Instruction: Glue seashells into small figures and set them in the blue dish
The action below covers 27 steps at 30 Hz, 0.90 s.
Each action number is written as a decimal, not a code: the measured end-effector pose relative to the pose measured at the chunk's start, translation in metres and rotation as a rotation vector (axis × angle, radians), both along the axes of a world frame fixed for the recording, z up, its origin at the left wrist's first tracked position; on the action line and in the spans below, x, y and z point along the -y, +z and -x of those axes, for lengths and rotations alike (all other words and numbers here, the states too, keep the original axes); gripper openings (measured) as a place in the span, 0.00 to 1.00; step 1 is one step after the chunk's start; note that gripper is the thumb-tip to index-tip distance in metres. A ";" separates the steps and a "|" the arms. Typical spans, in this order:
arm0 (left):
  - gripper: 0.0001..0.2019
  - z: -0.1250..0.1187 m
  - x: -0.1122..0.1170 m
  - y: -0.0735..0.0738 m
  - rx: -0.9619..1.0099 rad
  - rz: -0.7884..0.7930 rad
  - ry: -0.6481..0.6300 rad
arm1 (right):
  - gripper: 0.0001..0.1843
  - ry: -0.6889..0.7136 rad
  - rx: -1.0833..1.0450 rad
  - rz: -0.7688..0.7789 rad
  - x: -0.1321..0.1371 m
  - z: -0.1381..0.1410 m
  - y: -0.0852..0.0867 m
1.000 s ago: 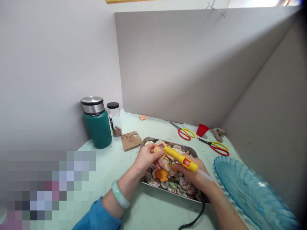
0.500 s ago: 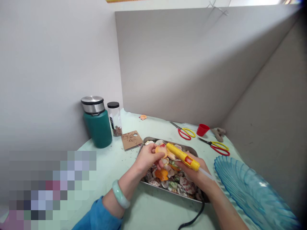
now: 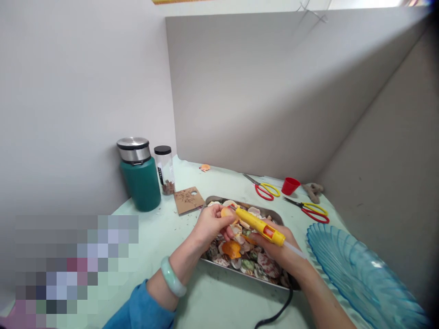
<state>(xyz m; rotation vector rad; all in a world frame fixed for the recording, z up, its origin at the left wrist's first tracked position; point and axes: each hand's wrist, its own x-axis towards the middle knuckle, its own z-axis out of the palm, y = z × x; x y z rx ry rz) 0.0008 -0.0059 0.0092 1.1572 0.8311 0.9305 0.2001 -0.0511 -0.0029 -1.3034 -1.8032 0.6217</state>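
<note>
My left hand (image 3: 210, 225) pinches a small orange shell (image 3: 227, 213) above a metal tray (image 3: 240, 277). The tray holds several coloured shells (image 3: 247, 259). My right hand (image 3: 277, 250) grips a yellow glue gun (image 3: 259, 225), with a clear glue stick poking out of its back end. The gun's nozzle touches the orange shell. A black cord (image 3: 276, 313) runs from under my right wrist toward the near edge of the table.
A blue glass plate (image 3: 356, 275) lies at the right. Behind the tray are two pairs of red-and-yellow scissors (image 3: 265, 188), a red cup (image 3: 290, 185) and a brown scrap of card (image 3: 187, 200). A green flask (image 3: 139, 174) and a clear jar (image 3: 164, 170) stand at the left wall.
The glue gun's nozzle shifted slightly against the orange shell. Both hands stayed over the tray.
</note>
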 end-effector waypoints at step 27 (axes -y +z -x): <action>0.11 0.001 -0.001 -0.004 0.159 0.044 -0.076 | 0.18 -0.274 0.020 -0.038 -0.003 -0.007 -0.015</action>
